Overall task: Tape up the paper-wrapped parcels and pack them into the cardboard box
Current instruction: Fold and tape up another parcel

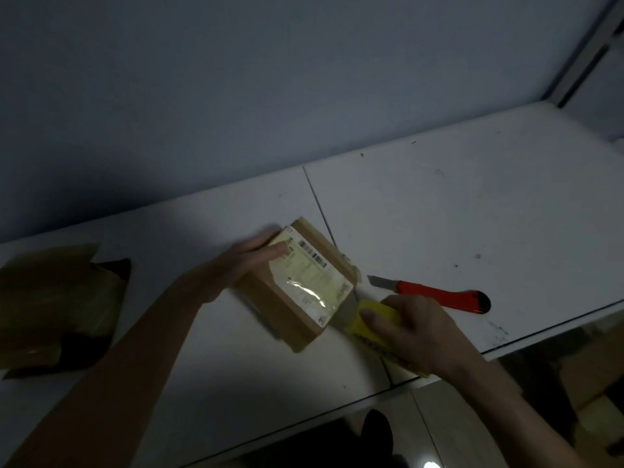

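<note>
Two hands worked mid-table: the left hand (248, 261) pressed flat on the parcel (299, 285), the right hand (410, 327) gripped the tape roll (369, 320) (stretched strip could wrinkle); the cutter (435, 293) lay exposed nearby.

At frame centre a brown parcel (299, 287) with a label lies on the white desk (472, 204). The left hand (246, 261) rests flat on its upper-left end; the right hand (410, 327) grips a yellow tape dispenser (371, 324) touching its lower-right edge. A red knife (435, 293) lies just right; crumpled paper (57, 309) sits far left.
</note>
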